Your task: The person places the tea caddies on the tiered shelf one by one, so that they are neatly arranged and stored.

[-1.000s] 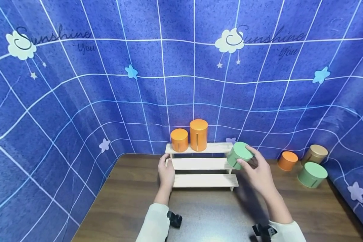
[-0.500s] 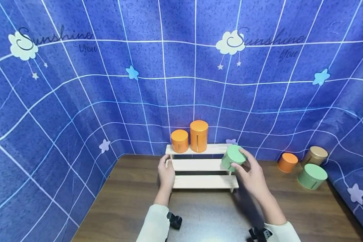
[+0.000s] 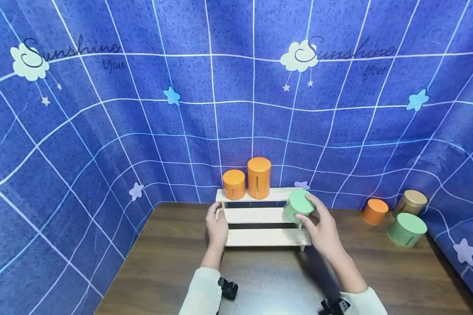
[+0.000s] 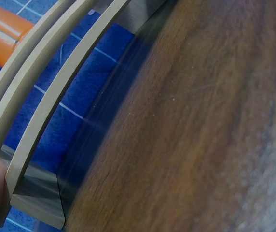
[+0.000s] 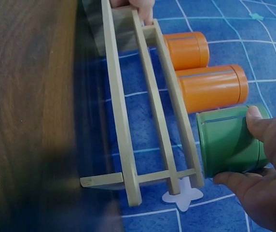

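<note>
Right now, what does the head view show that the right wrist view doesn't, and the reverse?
Only the head view: the gold can, loose orange can and second green can at the right of the table, plus sleeves and cloud prints.

Only the right wrist view: the dark stripe on the held green can, and the inner face of the left panel of the wooden rack.

Both: the right grip on that can, the left grip on the rack, the short orange can and tall orange can standing on it, table and blue cloth.
</note>
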`<state>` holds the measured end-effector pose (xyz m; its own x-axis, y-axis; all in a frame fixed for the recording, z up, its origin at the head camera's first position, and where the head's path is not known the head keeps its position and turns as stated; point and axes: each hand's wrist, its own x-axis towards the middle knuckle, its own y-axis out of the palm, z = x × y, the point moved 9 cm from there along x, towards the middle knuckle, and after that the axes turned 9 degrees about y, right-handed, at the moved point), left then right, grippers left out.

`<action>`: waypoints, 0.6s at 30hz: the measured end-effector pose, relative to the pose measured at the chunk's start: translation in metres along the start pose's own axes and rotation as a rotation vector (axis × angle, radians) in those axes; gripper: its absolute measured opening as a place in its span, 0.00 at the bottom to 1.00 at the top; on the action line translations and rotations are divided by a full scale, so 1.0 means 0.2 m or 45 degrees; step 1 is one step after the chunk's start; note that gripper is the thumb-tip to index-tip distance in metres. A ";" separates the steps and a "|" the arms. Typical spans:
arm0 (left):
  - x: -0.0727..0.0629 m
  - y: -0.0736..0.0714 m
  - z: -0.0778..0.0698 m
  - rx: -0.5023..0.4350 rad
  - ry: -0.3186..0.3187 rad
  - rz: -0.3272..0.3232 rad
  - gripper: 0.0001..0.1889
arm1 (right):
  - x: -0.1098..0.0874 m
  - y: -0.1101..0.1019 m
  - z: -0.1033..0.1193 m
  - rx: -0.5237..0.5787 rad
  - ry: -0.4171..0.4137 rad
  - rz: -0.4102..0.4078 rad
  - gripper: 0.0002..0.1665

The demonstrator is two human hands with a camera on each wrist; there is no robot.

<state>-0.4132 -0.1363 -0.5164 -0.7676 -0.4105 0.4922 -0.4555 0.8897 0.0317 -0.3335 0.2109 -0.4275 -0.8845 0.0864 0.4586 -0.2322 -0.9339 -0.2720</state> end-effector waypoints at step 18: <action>0.00 0.00 0.01 0.024 0.035 -0.003 0.14 | 0.01 0.06 0.21 0.043 -0.128 0.011 0.37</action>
<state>-0.4135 -0.1373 -0.5176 -0.7542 -0.4065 0.5157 -0.4657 0.8848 0.0165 -0.3202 0.1852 -0.3945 -0.8408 0.0444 0.5396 -0.2094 -0.9457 -0.2485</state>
